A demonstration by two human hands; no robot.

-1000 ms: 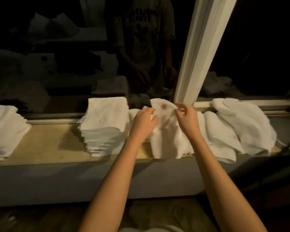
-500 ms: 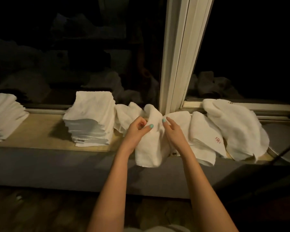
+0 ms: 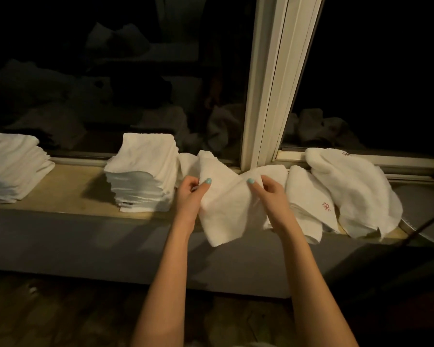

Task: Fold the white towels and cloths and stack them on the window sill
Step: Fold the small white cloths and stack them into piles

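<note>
Head: left hand [image 3: 189, 196], right hand [image 3: 271, 194] farther apart; cloth [image 3: 226, 214] spread wider.

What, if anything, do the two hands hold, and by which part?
Both hands hold one white cloth by its upper edge: the left hand pinches the left side, the right hand the right side.

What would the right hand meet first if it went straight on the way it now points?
The white cloth that the right hand pinches; behind it, probably the foot of the window post, though depth is hard to judge.
</note>
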